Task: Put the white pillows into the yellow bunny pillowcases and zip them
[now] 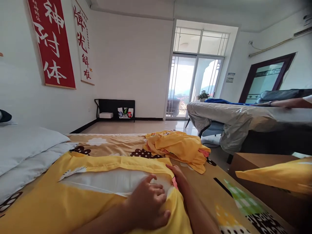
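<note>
A yellow pillowcase point(95, 198) lies on the bed in front of me, its long opening facing up. Through the opening shows a white pillow point(109, 179). My left hand point(148, 201) is over the right part of the opening, fingers loosely bent and apart, thumb out to the side. With my right hand point(179, 178) I grip the right end of the pillowcase, near its far corner; part of that hand is hidden behind the fabric. Beyond both hands is a crumpled yellow cloth point(177, 144) on the patterned bed sheet point(114, 142).
White pillows point(29, 146) are stacked at the left. At the right stand a cardboard box point(253, 170) with yellow fabric point(280, 175) over it and a plastic-covered table point(219, 112). Another person's hand point(284, 103) is over that table. A low black shelf point(117, 105) stands by the far wall.
</note>
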### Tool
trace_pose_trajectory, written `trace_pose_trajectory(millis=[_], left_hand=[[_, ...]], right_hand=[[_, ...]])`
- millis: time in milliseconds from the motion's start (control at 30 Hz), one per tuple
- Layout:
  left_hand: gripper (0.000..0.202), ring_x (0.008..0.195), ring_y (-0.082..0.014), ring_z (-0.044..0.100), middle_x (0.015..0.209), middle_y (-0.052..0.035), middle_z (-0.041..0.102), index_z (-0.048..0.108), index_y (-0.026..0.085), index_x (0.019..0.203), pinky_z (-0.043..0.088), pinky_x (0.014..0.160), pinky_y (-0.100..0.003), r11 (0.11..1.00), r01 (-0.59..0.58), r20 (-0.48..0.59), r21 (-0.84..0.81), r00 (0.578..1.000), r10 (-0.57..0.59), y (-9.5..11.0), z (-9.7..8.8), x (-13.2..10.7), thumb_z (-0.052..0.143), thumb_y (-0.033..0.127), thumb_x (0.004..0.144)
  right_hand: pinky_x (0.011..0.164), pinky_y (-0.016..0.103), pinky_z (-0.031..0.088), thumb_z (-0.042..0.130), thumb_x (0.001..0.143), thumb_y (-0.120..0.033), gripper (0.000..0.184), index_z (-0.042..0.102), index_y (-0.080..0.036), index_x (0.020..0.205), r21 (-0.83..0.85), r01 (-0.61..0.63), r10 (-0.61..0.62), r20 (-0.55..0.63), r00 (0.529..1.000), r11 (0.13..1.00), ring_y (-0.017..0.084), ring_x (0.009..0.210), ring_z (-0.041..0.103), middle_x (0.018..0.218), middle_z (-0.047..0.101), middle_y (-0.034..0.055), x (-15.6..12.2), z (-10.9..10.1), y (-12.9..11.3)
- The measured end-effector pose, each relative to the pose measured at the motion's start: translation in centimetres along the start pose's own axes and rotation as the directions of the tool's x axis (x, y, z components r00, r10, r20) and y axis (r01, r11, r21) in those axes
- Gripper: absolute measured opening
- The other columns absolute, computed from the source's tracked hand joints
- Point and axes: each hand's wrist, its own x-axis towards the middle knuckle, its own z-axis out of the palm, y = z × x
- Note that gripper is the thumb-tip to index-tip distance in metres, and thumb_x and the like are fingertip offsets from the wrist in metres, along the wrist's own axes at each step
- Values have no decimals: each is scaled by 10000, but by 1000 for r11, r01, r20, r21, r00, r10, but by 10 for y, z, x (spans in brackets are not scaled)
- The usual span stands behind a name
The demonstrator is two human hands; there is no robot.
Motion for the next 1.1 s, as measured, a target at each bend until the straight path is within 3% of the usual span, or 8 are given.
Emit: trace_pose_trajectory(millis=[133,267,467,567,733,833,967,1100], left_hand=[[305,825,-233,671,863,-65,725,670,186,877,469,875,-359,989,146,148,8,978,-146,10,-25,6,578,469,811],[377,845,-288,685,909,-128,738,727,145,889,495,726,-347,980,184,309,82,930,-200,18,-36,15,579,483,813],[321,683,-264,678,747,-142,730,761,136,761,431,563,-321,972,168,387,162,896,-219,46,-59,-12,564,377,837],[314,622,-226,652,698,-94,717,740,161,741,384,515,-291,972,218,342,82,910,-233,67,-88,-40,560,392,853],[290,660,-182,629,725,-24,689,665,199,761,436,634,-273,978,209,222,-8,954,-202,109,-127,-73,491,379,907],[143,782,-216,634,870,-41,689,630,198,861,446,690,-299,966,251,144,66,955,-258,129,-132,-87,523,293,868],[156,852,-235,597,947,-76,650,572,181,893,435,736,-338,938,331,-43,100,943,-329,142,-135,-106,437,258,907],[224,746,-188,572,832,-38,629,533,192,833,393,654,-293,932,360,16,-50,933,-360,142,-143,-121,407,348,934]], right_hand=[[535,224,478,615,890,-380,261,588,-143,784,43,-99,99,19,995,994,73,529,553,654,604,-41,30,-6,6],[528,261,460,707,730,-465,321,536,-193,721,80,-10,13,-33,999,997,122,518,553,613,605,-27,30,-4,-6],[620,273,452,694,635,-483,330,564,-214,773,40,293,-293,-16,956,955,169,690,566,739,638,11,-1,9,-86],[587,258,417,681,647,-478,313,549,-213,748,36,407,-408,39,912,913,150,655,524,690,594,-14,-20,18,-146],[592,256,398,611,726,-495,296,527,-216,775,53,513,-515,150,844,857,130,630,495,676,566,-38,-55,41,-229],[570,254,361,630,722,-445,262,494,-221,731,21,593,-589,152,794,805,123,612,452,634,508,-56,-70,50,-259],[566,266,335,573,773,-401,223,438,-233,716,-128,748,-739,113,664,652,127,611,410,629,453,-58,-81,54,-286],[581,277,328,529,802,-366,180,420,-237,738,-183,786,-786,88,612,591,133,616,396,647,442,-52,-91,63,-304]])
